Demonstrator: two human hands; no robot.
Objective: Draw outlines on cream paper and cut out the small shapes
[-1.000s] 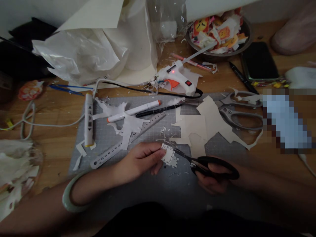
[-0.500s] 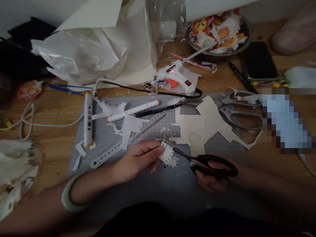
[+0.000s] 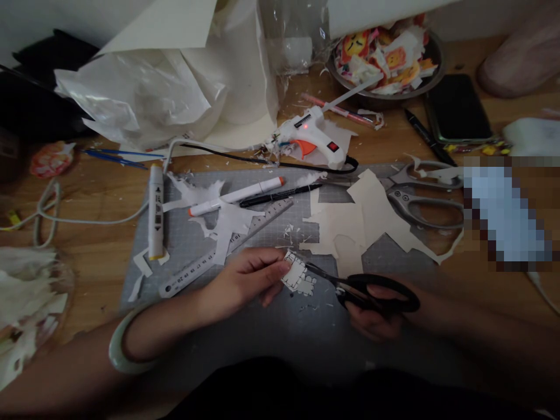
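Observation:
Between thumb and fingers, my left hand [image 3: 249,280] pinches a small white paper cutout [image 3: 300,275] with black outlines drawn on it. My right hand [image 3: 376,321] has its fingers through the handles of black-handled scissors [image 3: 378,293]. The scissor blades point left and reach the cutout's upper right edge; whether they bite into the paper is too small to tell. Both hands are above a grey cutting mat [image 3: 280,344]. Tiny paper snippets lie around the cutout, and cream paper scraps [image 3: 341,224] are just beyond the scissors.
A metal ruler [image 3: 192,270], markers [image 3: 156,213] and a black pen [image 3: 280,196] lie on the mat. Behind are a white glue gun [image 3: 315,137] with its red light lit and a metal bowl [image 3: 437,70] of wrapped pieces. Large grey-handled scissors [image 3: 426,201] and a phone [image 3: 459,108] are at right.
Almost nothing differs. The scissors and my right hand have shifted very slightly left, and the cutout is tilted a touch differently in my left hand.

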